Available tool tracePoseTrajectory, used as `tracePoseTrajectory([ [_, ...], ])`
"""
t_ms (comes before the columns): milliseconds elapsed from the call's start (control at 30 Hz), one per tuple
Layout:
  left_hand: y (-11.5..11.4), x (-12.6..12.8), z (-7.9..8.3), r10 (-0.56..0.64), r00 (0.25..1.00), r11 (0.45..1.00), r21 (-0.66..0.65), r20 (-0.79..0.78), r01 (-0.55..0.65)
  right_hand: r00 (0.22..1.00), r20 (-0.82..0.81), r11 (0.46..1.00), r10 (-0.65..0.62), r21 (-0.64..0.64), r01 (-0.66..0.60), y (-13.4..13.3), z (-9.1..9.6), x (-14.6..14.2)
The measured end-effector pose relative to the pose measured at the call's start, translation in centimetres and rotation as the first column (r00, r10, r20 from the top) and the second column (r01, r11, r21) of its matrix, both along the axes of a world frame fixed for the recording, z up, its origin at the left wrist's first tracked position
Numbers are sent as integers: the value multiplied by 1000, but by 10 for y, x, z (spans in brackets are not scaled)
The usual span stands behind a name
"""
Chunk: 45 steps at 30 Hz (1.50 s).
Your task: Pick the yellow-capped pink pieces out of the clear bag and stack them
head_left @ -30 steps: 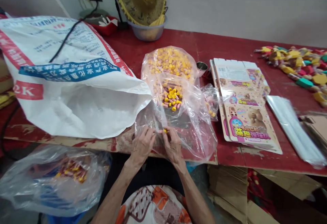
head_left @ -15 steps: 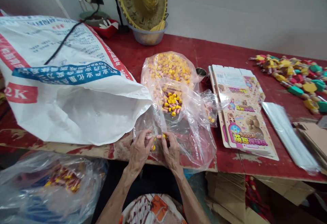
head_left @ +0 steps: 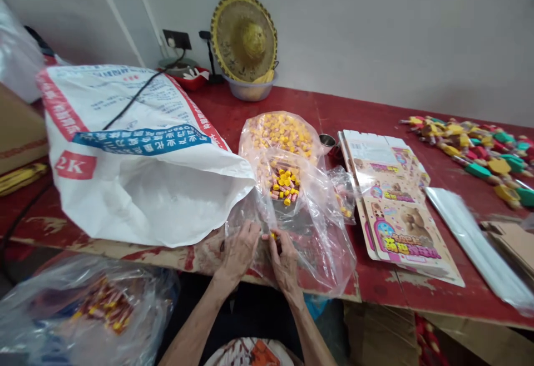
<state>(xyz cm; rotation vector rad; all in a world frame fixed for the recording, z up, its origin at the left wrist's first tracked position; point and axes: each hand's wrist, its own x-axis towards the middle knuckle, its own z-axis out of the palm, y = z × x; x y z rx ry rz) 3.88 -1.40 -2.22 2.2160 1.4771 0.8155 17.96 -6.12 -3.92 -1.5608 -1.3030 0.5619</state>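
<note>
At the table's front edge, my right hand [head_left: 286, 257] pinches a small tube with a yellow cap [head_left: 273, 236]; its body is mostly hidden by the fingers. Close beside it, my left hand [head_left: 242, 248] lies back up over the clear plastic, its fingers pressed together and their tips hiding whatever is under them. Just beyond both hands, an open clear plastic bag [head_left: 321, 249] spreads over the table. In its mouth lies a pile of small pink tubes with yellow caps [head_left: 286, 185], and many more fill the part behind.
A big white woven sack [head_left: 167, 204] gapes at my left. Right of the bag are printed cardboard boxes [head_left: 411, 232], clear plastic sleeves [head_left: 471, 243] and colourful toy pieces [head_left: 500, 166]. A metal cup [head_left: 327, 142] stands behind. Below left hangs another plastic bag [head_left: 142, 310] with capped tubes.
The view has tilted upward, so the table sits lower in the picture. My left fingers have closed up and lie flatter; the loose yellow-capped piece between the hands no longer shows.
</note>
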Motion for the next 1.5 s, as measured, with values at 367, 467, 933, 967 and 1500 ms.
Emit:
tracePoseTrajectory([
  [367, -14, -16, 5, 562, 532, 781, -617, 634, -90, 1000, 8, 997, -26, 73, 25, 0, -5, -4],
  [467, -20, -12, 8, 468, 630, 868, -458, 620, -194, 999, 39, 1000, 3, 30, -4, 2, -12, -2],
  [933, -73, -53, 21, 425, 561, 886, -455, 710, -95, 998, 52, 991, -23, -128, 30, -3, -6, 1],
  [967, -84, -69, 22, 523, 456, 850, -480, 720, -217, 999, 45, 991, -23, -132, 29, -4, -5, 0],
  [1500, -104, -89, 2, 627, 353, 766, -469, 694, -439, 992, -33, 987, -119, -111, 115, -13, 1, -6],
])
